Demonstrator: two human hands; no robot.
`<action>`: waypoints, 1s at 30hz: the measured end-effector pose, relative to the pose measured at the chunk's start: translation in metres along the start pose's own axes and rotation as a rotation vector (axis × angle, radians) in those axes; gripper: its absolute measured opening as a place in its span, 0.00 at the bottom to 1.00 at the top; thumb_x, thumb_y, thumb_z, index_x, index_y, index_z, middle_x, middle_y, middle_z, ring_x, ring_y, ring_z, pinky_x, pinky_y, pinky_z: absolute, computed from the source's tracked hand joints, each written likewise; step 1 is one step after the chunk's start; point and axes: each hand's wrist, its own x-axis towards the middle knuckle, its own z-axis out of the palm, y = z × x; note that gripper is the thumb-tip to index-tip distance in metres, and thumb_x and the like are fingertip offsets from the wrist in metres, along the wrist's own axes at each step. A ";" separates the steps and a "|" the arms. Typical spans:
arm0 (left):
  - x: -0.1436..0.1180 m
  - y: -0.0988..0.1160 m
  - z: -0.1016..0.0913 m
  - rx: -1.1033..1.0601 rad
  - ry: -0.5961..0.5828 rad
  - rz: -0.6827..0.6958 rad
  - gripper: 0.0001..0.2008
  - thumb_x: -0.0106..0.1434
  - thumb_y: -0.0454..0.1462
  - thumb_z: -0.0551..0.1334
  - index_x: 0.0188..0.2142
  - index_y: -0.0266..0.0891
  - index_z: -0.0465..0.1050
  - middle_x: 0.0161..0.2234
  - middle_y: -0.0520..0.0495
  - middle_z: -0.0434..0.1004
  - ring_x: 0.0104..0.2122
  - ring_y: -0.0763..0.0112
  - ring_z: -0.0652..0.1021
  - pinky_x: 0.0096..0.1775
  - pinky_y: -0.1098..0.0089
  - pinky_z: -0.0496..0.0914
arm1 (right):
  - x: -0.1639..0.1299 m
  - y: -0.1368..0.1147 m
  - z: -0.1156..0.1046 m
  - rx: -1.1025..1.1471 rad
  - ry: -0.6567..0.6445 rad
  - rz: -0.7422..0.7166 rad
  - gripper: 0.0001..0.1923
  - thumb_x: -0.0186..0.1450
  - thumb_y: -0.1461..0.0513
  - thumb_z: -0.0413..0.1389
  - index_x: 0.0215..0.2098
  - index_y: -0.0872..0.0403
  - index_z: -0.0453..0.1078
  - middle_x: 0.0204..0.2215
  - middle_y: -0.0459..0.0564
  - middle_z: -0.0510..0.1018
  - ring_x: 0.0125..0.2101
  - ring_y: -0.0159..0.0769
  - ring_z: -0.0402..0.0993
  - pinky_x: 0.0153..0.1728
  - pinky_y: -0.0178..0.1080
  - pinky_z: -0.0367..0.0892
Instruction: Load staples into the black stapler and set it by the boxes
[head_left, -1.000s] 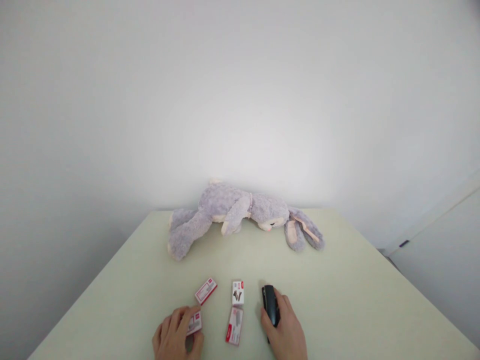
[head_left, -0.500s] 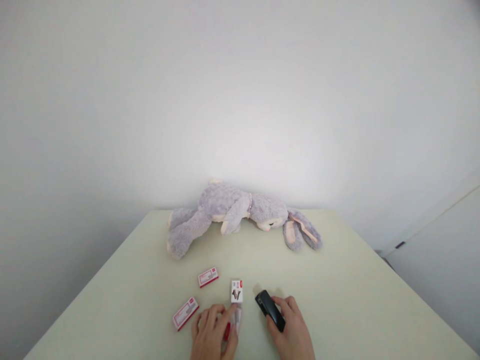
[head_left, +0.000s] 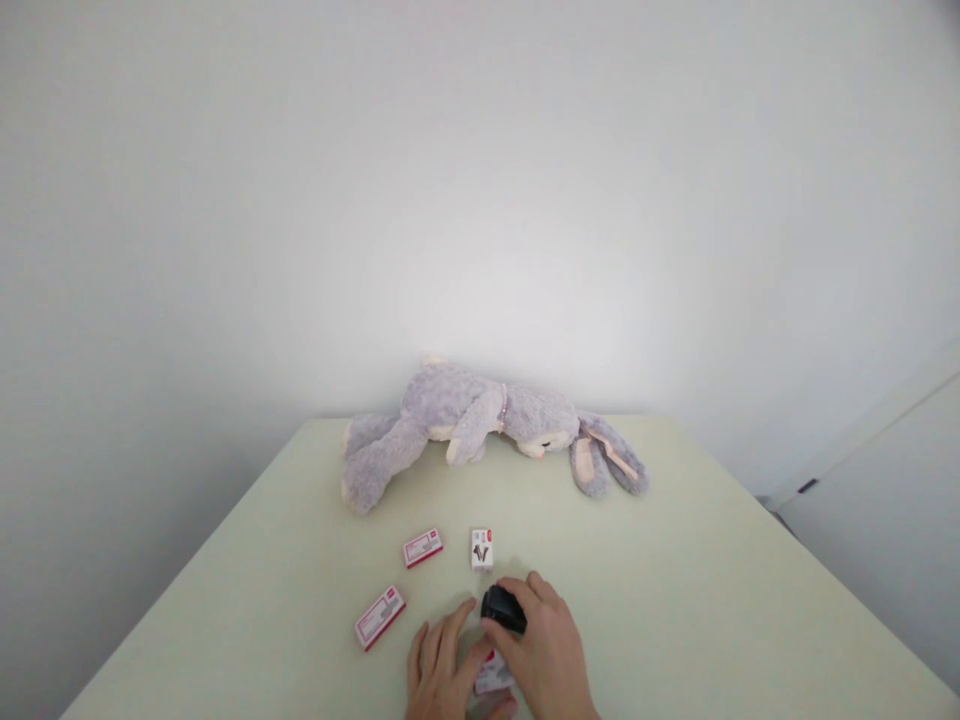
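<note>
The right hand [head_left: 546,660] is gripping a small black stapler [head_left: 502,608] near the front edge of the pale green tabletop [head_left: 720,580], its fingers [head_left: 534,590] curling over the top of the stapler and clamped on it. The left hand [head_left: 442,672] is lying just beside the right one, its fingers spread slightly apart and resting flat, with the index fingertip reaching toward the stapler's left side; whether it is touching the stapler cannot be told. A red-and-white box [head_left: 493,678] is peeking out between and beneath the two hands, mostly covered by them. Three more small boxes are lying farther out on the tabletop: a long red-and-white box [head_left: 380,617] to the left of the hands, a second red-and-white box [head_left: 423,548] beyond it, and a white box with a red corner mark and a dark picture [head_left: 481,549] just beyond the stapler. The printing on all the boxes is too small to read, and no brand can be made out. A grey plush rabbit [head_left: 487,425] is lying on its side along the far edge of the tabletop, long ears stretching to the right, against a plain white wall [head_left: 480,180].
</note>
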 end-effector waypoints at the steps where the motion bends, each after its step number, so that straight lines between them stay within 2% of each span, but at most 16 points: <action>1: -0.002 -0.001 0.003 0.021 0.006 0.009 0.30 0.52 0.57 0.71 0.55 0.60 0.76 0.64 0.45 0.70 0.59 0.46 0.72 0.63 0.41 0.55 | 0.002 -0.009 0.004 -0.013 -0.009 -0.009 0.14 0.60 0.59 0.63 0.45 0.43 0.78 0.41 0.49 0.78 0.43 0.47 0.75 0.47 0.44 0.68; 4: -0.006 -0.006 0.006 0.056 -0.026 0.021 0.30 0.58 0.55 0.68 0.59 0.58 0.72 0.64 0.47 0.71 0.61 0.50 0.71 0.68 0.40 0.42 | 0.004 -0.029 0.014 -0.025 0.005 -0.034 0.07 0.57 0.59 0.66 0.35 0.44 0.78 0.36 0.47 0.78 0.41 0.47 0.74 0.44 0.45 0.66; 7: -0.008 -0.010 0.005 0.063 -0.065 0.005 0.31 0.59 0.54 0.67 0.61 0.56 0.71 0.64 0.47 0.72 0.62 0.53 0.71 0.70 0.44 0.35 | 0.005 -0.028 0.016 0.121 0.100 -0.067 0.04 0.59 0.58 0.64 0.32 0.48 0.76 0.32 0.46 0.77 0.38 0.43 0.73 0.42 0.42 0.65; 10: -0.008 -0.010 0.000 0.050 -0.091 -0.049 0.35 0.55 0.54 0.70 0.62 0.59 0.69 0.67 0.47 0.65 0.64 0.50 0.69 0.69 0.40 0.33 | 0.004 -0.006 0.009 0.428 0.199 -0.021 0.11 0.65 0.52 0.59 0.36 0.50 0.75 0.29 0.45 0.75 0.32 0.37 0.71 0.36 0.37 0.66; 14: -0.005 -0.009 -0.007 0.003 -0.144 -0.071 0.37 0.52 0.42 0.72 0.62 0.62 0.68 0.69 0.48 0.61 0.66 0.47 0.67 0.67 0.33 0.37 | -0.004 0.043 -0.009 0.696 0.325 0.239 0.26 0.67 0.41 0.53 0.43 0.52 0.76 0.27 0.46 0.76 0.26 0.36 0.69 0.26 0.36 0.64; 16: -0.003 -0.011 -0.011 -0.029 -0.175 -0.066 0.36 0.52 0.37 0.70 0.61 0.61 0.69 0.69 0.48 0.60 0.66 0.47 0.67 0.66 0.31 0.42 | -0.012 0.066 -0.016 0.739 0.316 0.362 0.31 0.65 0.38 0.52 0.47 0.53 0.76 0.24 0.45 0.75 0.22 0.35 0.68 0.21 0.35 0.61; 19: -0.002 -0.016 -0.015 -0.071 -0.213 -0.054 0.30 0.51 0.33 0.69 0.54 0.59 0.75 0.70 0.48 0.59 0.66 0.48 0.66 0.65 0.30 0.48 | -0.026 0.092 -0.021 0.767 0.250 0.513 0.35 0.63 0.34 0.50 0.50 0.52 0.73 0.21 0.43 0.73 0.17 0.33 0.63 0.16 0.35 0.56; 22: -0.001 -0.020 -0.018 -0.084 -0.217 -0.052 0.26 0.51 0.34 0.70 0.49 0.58 0.77 0.70 0.47 0.60 0.66 0.48 0.66 0.64 0.29 0.48 | -0.039 0.102 -0.011 0.781 0.104 0.625 0.37 0.61 0.30 0.48 0.45 0.51 0.72 0.18 0.40 0.68 0.14 0.30 0.57 0.15 0.34 0.49; 24: 0.001 -0.023 -0.021 -0.099 -0.237 -0.019 0.26 0.52 0.36 0.71 0.51 0.59 0.76 0.70 0.47 0.59 0.66 0.47 0.66 0.63 0.28 0.50 | -0.045 0.098 0.003 0.784 -0.097 0.597 0.38 0.58 0.29 0.49 0.38 0.52 0.71 0.16 0.39 0.65 0.14 0.28 0.55 0.17 0.33 0.48; 27: 0.005 -0.028 -0.025 -0.126 -0.270 0.057 0.26 0.56 0.39 0.70 0.54 0.61 0.74 0.71 0.47 0.58 0.66 0.47 0.66 0.62 0.28 0.54 | -0.045 0.081 0.030 0.779 -0.374 0.441 0.39 0.54 0.28 0.52 0.33 0.53 0.71 0.14 0.39 0.64 0.16 0.27 0.55 0.20 0.33 0.49; 30: 0.007 -0.034 -0.029 -0.122 -0.263 0.086 0.26 0.58 0.39 0.69 0.56 0.60 0.73 0.71 0.46 0.57 0.66 0.47 0.66 0.63 0.30 0.55 | -0.040 0.068 0.050 0.747 -0.411 0.358 0.37 0.53 0.28 0.53 0.31 0.53 0.70 0.15 0.38 0.62 0.17 0.27 0.52 0.21 0.34 0.48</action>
